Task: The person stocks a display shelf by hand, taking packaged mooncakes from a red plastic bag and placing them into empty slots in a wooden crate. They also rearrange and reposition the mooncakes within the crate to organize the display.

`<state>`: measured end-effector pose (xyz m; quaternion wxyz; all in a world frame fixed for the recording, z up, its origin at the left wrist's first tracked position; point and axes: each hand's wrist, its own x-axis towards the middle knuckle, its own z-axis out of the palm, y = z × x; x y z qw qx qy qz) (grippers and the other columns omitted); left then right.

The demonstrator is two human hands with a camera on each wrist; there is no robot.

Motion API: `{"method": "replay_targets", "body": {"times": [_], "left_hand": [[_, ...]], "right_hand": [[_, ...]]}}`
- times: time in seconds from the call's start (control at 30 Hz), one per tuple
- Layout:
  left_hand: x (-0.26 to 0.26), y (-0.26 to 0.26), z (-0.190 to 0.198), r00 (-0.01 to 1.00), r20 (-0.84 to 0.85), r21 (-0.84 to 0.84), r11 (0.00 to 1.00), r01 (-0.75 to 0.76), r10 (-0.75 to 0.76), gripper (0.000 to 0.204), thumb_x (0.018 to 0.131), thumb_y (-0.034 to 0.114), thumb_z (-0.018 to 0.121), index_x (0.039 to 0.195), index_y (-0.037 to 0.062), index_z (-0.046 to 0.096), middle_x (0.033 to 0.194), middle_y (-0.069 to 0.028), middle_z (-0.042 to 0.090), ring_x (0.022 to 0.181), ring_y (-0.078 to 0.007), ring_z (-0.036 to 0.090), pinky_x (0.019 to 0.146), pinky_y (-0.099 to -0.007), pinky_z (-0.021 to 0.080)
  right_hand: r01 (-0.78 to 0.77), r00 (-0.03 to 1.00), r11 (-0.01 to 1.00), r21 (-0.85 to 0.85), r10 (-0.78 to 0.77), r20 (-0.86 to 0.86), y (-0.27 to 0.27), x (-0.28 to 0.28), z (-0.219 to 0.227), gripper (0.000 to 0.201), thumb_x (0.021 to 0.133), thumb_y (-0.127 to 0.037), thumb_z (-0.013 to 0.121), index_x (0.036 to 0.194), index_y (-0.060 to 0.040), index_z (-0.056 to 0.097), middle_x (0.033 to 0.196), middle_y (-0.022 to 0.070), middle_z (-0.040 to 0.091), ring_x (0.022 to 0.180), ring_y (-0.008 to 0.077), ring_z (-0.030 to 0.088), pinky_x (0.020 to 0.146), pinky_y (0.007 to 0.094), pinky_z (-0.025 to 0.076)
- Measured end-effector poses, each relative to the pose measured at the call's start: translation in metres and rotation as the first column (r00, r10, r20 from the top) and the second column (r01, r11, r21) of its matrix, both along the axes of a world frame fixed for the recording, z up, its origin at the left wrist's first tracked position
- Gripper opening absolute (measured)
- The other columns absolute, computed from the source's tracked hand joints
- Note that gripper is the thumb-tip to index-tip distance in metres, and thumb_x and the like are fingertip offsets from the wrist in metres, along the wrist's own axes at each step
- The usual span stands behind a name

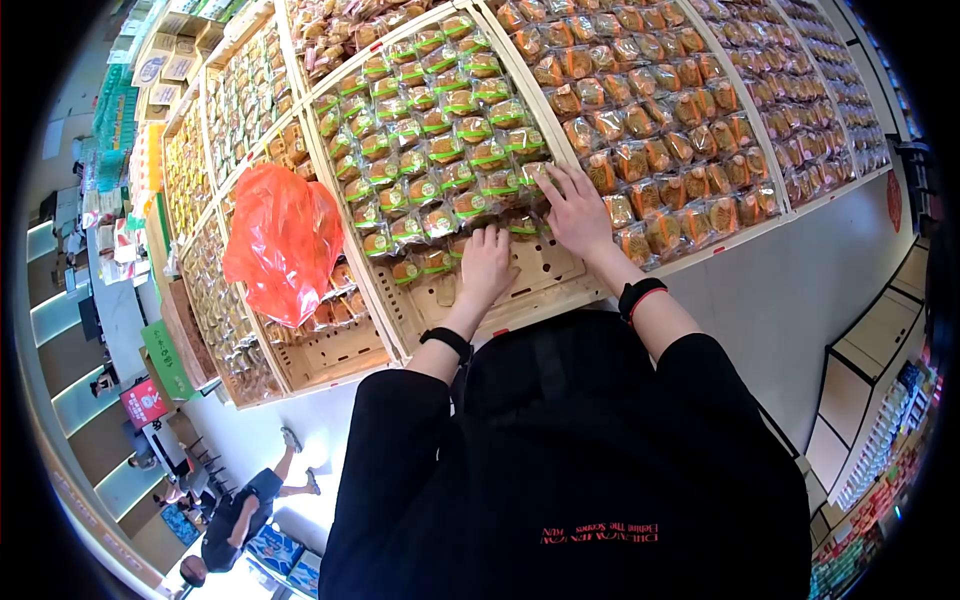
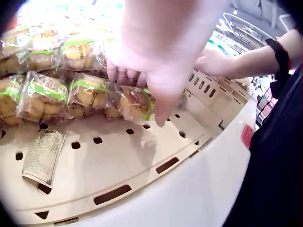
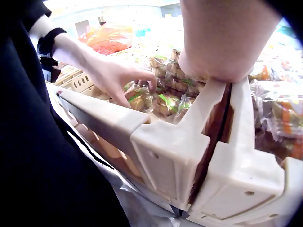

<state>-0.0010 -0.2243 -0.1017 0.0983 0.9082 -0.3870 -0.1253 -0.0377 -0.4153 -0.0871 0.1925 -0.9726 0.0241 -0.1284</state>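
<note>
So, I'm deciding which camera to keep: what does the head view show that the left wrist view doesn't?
Head view only: the person in shorts and the red lettering on the black top.
Left wrist view only: the ceiling and the lines of print on the paper slip.
Both: the left hand, the right hand, the green-banded packs and the crate.

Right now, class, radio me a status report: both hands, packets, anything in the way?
Left hand grips green-banded cake packet. Right hand touches packets farther right. Red plastic bag lies left, clear of both.
</note>
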Motion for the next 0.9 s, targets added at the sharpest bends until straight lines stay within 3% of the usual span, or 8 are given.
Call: {"method": "replay_targets", "body": {"times": [0.07, 0.2, 0.27, 0.37, 0.47, 0.6, 0.8, 0.9], "left_hand": [[-0.001, -0.001, -0.01, 0.986, 0.155, 0.068, 0.996, 0.053, -0.064, 0.039, 0.065, 0.019, 0.063, 0.099, 0.0032, 0.05, 0.099, -0.0123, 0.05, 0.091, -0.0274, 0.047, 0.08, -0.036, 0.04], [0.002, 0.002, -0.01, 0.963, 0.205, 0.034, 0.984, 0.173, -0.177, 0.033, 0.069, 0.014, 0.058, 0.099, 0.0053, 0.051, 0.098, -0.0092, 0.051, 0.094, -0.0259, 0.047, 0.082, -0.0361, 0.038], [0.002, 0.0, 0.003, 0.943, 0.115, -0.087, 0.943, 0.323, -0.312, 0.028, 0.071, 0.012, 0.054, 0.098, 0.0076, 0.052, 0.098, -0.0058, 0.053, 0.102, -0.0251, 0.045, 0.089, -0.0365, 0.036], [0.006, -0.005, 0.007, 0.879, 0.19, -0.059, 0.888, 0.456, -0.438, 0.025, 0.072, 0.013, 0.053, 0.097, 0.0085, 0.054, 0.104, -0.0048, 0.054, 0.114, -0.0247, 0.041, 0.099, -0.0377, 0.031], [0.02, -0.004, -0.007, 0.883, 0.14, -0.056, 0.886, 0.459, -0.449, 0.022, 0.073, 0.013, 0.052, 0.094, 0.0078, 0.057, 0.11, -0.0043, 0.053, 0.12, -0.0245, 0.037, 0.106, -0.0396, 0.023], [0.021, -0.002, -0.011, 0.871, 0.079, 0.048, 0.875, 0.482, -0.484, 0.021, 0.074, 0.013, 0.051, 0.093, 0.007, 0.059, 0.113, -0.0046, 0.053, 0.122, -0.0238, 0.036, 0.107, -0.0402, 0.022], [0.015, 0.016, -0.021, 0.894, 0.044, -0.132, 0.885, 0.447, -0.445, 0.027, 0.074, 0.014, 0.054, 0.1, 0.0058, 0.057, 0.111, -0.0076, 0.054, 0.114, -0.0251, 0.043, 0.097, -0.0361, 0.036], [0.02, 0.015, -0.016, 0.941, -0.027, -0.24, 0.916, 0.321, -0.337, 0.036, 0.072, 0.012, 0.058, 0.107, 0.005, 0.054, 0.112, -0.0086, 0.053, 0.108, -0.0265, 0.047, 0.089, -0.035, 0.041]], "right_hand": [[0.003, 1.0, 1.0, 0.001, -0.003, 0.003, 0.0, 0.0, 0.0, 0.057, 0.069, -0.006, 0.055, 0.125, -0.0118, 0.043, 0.123, 0.0081, 0.043, 0.118, 0.0267, 0.037, 0.102, 0.0394, 0.031], [0.005, 1.0, 1.0, 0.007, -0.005, -0.002, 0.0, -0.001, 0.001, 0.057, 0.069, -0.006, 0.055, 0.125, -0.012, 0.043, 0.123, 0.008, 0.043, 0.119, 0.0265, 0.036, 0.102, 0.0391, 0.031], [0.0, 0.999, 1.0, -0.026, -0.001, -0.04, 0.0, -0.001, 0.0, 0.056, 0.07, -0.009, 0.054, 0.125, -0.0122, 0.043, 0.126, 0.0083, 0.042, 0.122, 0.0252, 0.034, 0.104, 0.0384, 0.027], [0.003, 0.999, 0.999, -0.033, -0.005, -0.043, 0.0, -0.001, 0.001, 0.056, 0.07, -0.009, 0.054, 0.125, -0.0124, 0.043, 0.126, 0.0081, 0.042, 0.122, 0.0251, 0.034, 0.104, 0.0382, 0.027], [0.004, 0.999, 1.0, -0.012, -0.005, -0.044, 0.0, 0.0, -0.002, 0.056, 0.07, -0.009, 0.054, 0.125, -0.0125, 0.043, 0.126, 0.008, 0.042, 0.122, 0.0249, 0.034, 0.104, 0.0382, 0.027], [0.008, 0.999, 1.0, -0.007, -0.008, -0.04, -0.001, -0.001, -0.001, 0.056, 0.07, -0.009, 0.054, 0.125, -0.0125, 0.043, 0.126, 0.0078, 0.042, 0.122, 0.0248, 0.034, 0.104, 0.0382, 0.027], [0.011, 0.999, 1.0, -0.014, -0.011, -0.032, 0.0, 0.0, 0.0, 0.057, 0.071, -0.007, 0.053, 0.126, -0.0136, 0.042, 0.124, 0.0071, 0.043, 0.121, 0.0261, 0.035, 0.102, 0.0389, 0.03], [0.01, 0.999, 1.0, -0.012, -0.011, -0.038, 0.0, 0.0, 0.0, 0.057, 0.07, -0.007, 0.054, 0.126, -0.0138, 0.042, 0.124, 0.0072, 0.043, 0.121, 0.0262, 0.035, 0.102, 0.0391, 0.03]]}}
